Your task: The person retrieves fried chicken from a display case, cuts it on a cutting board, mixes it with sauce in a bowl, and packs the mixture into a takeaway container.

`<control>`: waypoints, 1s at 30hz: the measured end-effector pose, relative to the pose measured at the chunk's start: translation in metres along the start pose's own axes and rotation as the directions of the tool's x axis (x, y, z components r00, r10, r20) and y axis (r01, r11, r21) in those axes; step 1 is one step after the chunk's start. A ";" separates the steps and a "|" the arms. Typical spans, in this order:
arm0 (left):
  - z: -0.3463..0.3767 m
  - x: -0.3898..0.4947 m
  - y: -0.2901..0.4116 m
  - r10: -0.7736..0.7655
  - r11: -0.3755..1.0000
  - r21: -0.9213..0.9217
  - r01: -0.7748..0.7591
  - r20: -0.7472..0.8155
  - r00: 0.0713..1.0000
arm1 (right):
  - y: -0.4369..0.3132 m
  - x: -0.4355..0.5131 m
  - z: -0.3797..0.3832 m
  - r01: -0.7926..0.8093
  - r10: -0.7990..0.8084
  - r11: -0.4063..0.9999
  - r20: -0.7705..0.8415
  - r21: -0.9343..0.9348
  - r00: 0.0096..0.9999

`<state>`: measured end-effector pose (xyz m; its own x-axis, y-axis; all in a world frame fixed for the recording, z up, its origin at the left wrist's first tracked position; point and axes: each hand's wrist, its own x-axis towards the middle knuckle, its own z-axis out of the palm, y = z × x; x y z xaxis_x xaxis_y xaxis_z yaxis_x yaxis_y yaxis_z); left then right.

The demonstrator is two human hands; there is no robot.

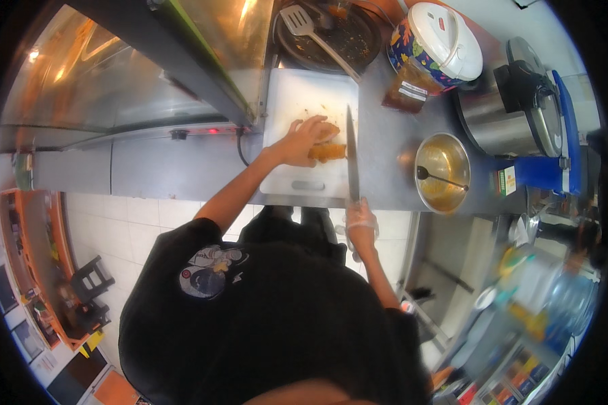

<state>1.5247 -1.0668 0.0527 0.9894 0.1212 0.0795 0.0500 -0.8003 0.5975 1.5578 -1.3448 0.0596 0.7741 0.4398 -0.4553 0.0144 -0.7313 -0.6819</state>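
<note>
A white plastic cutting board (283,177) lies before me near the counter's front edge. On it are pieces of browned, breaded-looking food (328,152), with crumbs farther back. My left hand (301,142) rests over these pieces, fingers curled round the farther one; whether it grips or only steadies them is not plain. My right hand (361,217), in a clear glove, is closed on the handle of a long knife (352,157). The blade points away from me along the board's right side, right of the food and apart from it.
A steel bowl (442,190) with a dark spoon stands right of the board. Behind are a dark pan (304,50) with a slotted turner (329,48), a sauce pouch (404,93), a patterned container (415,45) and a steel pressure cooker (506,116). A heated cabinet (197,61) borders the left.
</note>
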 end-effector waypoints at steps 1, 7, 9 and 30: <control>-0.003 0.003 0.001 -0.015 1.000 -0.012 0.015 -0.011 1.000 | -0.006 0.003 -0.001 0.051 -0.050 0.998 0.016 -0.044 0.999; -0.022 0.045 0.007 0.075 0.996 -0.029 -0.088 -0.309 0.948 | -0.049 0.028 0.003 0.226 -0.203 0.935 0.110 -0.272 0.973; -0.025 0.068 0.004 0.150 0.989 0.039 -0.145 -0.299 0.942 | -0.060 0.035 0.003 0.236 -0.205 0.920 0.129 -0.313 0.970; 0.001 0.126 -0.020 -0.119 0.992 -0.032 0.121 0.050 0.992 | -0.015 0.078 0.005 0.212 -0.136 0.864 0.193 -0.457 0.972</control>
<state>1.6489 -1.0363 0.0498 0.9819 0.1865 -0.0320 0.1649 -0.7605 0.6281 1.6147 -1.2969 0.0317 0.6282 0.6276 -0.4598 0.4658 -0.7768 -0.4238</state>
